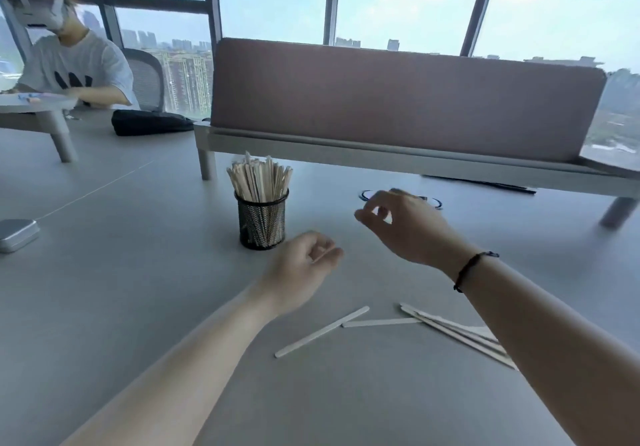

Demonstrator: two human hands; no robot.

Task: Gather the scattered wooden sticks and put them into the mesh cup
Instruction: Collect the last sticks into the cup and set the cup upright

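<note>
A black mesh cup (261, 221) stands upright on the grey table (121, 289), packed with wooden sticks (259, 178) that fan out above its rim. Several loose wooden sticks (322, 331) lie flat nearer to me, some partly hidden under my right forearm. My left hand (301, 269) hovers just right of the cup's base, fingers loosely curled and holding nothing. My right hand (401, 223) is raised further right, thumb and fingers loosely curled with nothing between them. A dark cord bracelet circles that wrist.
A padded desk divider (398, 99) on a raised frame crosses the back of the table. A silver tin (17, 234) sits at the left edge. A black pouch (149, 121) lies at the back left, near a seated person (69, 57) wearing a headset.
</note>
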